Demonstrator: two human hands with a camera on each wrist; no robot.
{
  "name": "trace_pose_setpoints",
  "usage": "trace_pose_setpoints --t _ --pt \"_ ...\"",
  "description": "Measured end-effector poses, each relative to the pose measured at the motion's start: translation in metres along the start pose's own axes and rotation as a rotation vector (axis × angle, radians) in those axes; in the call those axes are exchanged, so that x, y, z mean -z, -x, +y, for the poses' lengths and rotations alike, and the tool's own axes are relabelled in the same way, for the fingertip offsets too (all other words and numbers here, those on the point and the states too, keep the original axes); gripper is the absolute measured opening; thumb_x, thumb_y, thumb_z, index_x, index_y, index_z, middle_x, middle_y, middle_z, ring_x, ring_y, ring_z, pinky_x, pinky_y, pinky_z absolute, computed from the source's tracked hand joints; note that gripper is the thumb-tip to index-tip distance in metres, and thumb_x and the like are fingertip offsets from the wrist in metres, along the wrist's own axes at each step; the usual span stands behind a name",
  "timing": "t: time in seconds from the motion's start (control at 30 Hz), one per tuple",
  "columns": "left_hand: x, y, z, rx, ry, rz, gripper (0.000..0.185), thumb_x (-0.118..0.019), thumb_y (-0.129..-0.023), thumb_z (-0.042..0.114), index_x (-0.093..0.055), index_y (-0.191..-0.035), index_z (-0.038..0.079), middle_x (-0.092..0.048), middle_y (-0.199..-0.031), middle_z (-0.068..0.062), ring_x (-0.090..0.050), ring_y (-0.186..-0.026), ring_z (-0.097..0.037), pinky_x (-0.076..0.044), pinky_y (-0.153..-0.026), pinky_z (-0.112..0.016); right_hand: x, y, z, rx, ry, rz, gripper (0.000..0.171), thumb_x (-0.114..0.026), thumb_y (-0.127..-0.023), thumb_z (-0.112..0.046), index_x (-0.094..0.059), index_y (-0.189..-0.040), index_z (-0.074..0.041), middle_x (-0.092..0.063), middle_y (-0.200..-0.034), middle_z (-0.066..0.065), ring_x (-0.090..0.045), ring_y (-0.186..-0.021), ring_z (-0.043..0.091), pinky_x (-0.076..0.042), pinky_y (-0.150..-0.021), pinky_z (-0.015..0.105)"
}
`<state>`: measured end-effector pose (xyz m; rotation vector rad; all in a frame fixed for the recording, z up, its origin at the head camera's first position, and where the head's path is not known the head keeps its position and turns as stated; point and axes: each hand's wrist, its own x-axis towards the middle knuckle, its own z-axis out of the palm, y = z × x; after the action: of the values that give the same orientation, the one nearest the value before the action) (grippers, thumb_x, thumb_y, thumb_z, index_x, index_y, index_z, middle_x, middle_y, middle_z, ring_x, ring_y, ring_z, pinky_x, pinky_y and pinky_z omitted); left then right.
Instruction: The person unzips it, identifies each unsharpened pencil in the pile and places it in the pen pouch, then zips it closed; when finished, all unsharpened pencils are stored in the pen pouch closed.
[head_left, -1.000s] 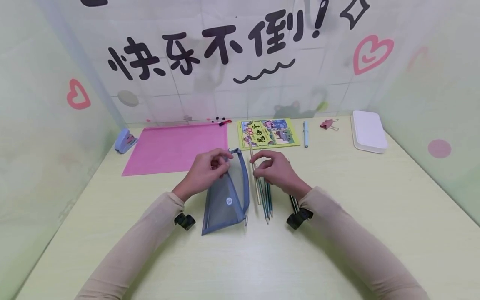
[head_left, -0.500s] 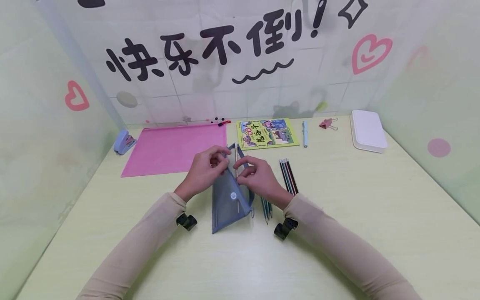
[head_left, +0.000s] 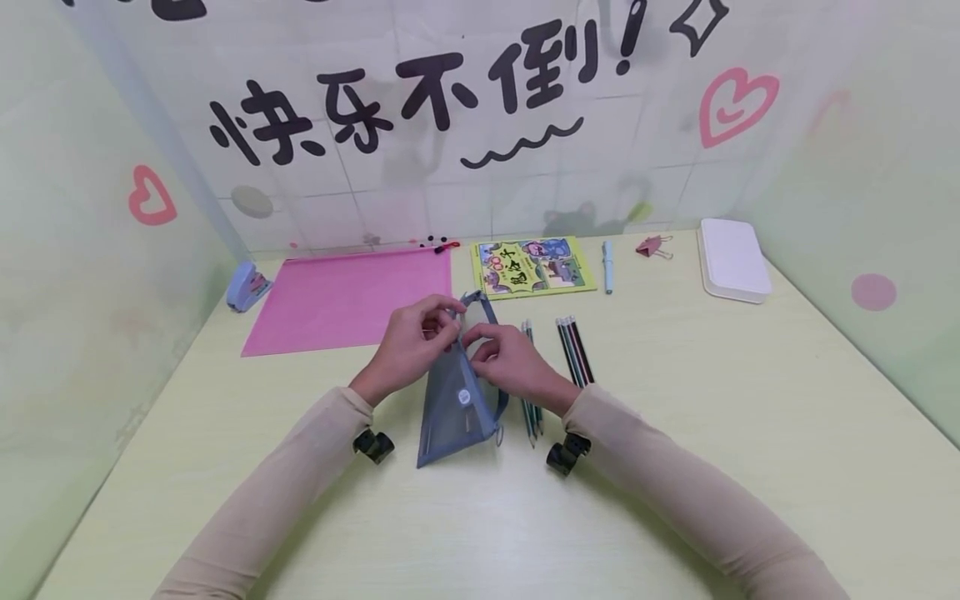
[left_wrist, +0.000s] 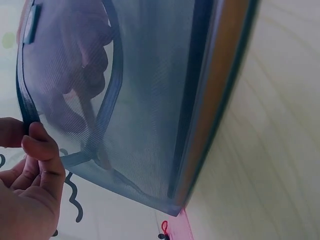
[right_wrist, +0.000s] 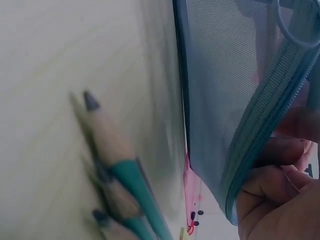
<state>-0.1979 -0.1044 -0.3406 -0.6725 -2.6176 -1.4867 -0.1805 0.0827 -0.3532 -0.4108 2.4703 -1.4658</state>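
Note:
A blue-grey mesh zip pencil case point(head_left: 446, 417) stands tilted on the table, its mouth open. My left hand point(head_left: 411, 340) pinches the rim near the far end, between thumb and fingers, as the left wrist view also shows. Inside the mouth are the curled fingers of my right hand point(head_left: 513, 360); through the mesh they hold a slim pencil point(left_wrist: 88, 111), mostly hidden. Another pencil point(left_wrist: 215, 100), brownish and blurred, lies along the case's bottom edge. Just right of the case several green pencils point(right_wrist: 131, 180) lie on the table, partly under my right hand.
More dark striped pencils point(head_left: 575, 350) lie right of my right wrist. Along the back are a pink zip folder point(head_left: 345, 300), a stapler point(head_left: 247, 287), a yellow booklet point(head_left: 534, 267), a light blue pen point(head_left: 608, 268), a pink binder clip point(head_left: 654, 246) and a white case point(head_left: 733, 260).
My right hand has carried the pencil leftward from beside the green pencils into the case's mouth, then lowered it inside. The case has shifted slightly; my left hand keeps its rim.

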Motion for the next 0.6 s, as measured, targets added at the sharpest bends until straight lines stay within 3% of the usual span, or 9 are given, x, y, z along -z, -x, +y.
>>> trace_pose_setpoints --t 0.27,0.6 --pt "0.004 -0.001 0.001 0.039 -0.008 -0.002 0.024 -0.057 -0.099 0.013 -0.065 -0.121 0.007 -0.067 -0.083 -0.007 -0.063 -0.074 -0.020 -0.056 -0.074 -0.031 0.019 0.009 0.002 0.029 0.058 0.015 0.029 -0.069 -0.091 -0.018 -0.067 -0.119 -0.011 -0.074 -0.095 0.005 -0.072 -0.089 0.025 -0.054 -0.071 0.029" --pt "0.005 0.000 0.001 0.043 -0.009 0.007 0.023 -0.057 -0.098 0.011 -0.066 -0.119 0.008 -0.067 -0.084 -0.007 -0.062 -0.073 -0.020 -0.056 -0.071 -0.025 0.057 0.020 0.019 0.026 0.132 0.079 0.026 -0.070 -0.089 -0.016 -0.067 -0.113 -0.006 -0.073 -0.092 0.010 -0.070 -0.084 0.026 -0.050 -0.068 0.029"
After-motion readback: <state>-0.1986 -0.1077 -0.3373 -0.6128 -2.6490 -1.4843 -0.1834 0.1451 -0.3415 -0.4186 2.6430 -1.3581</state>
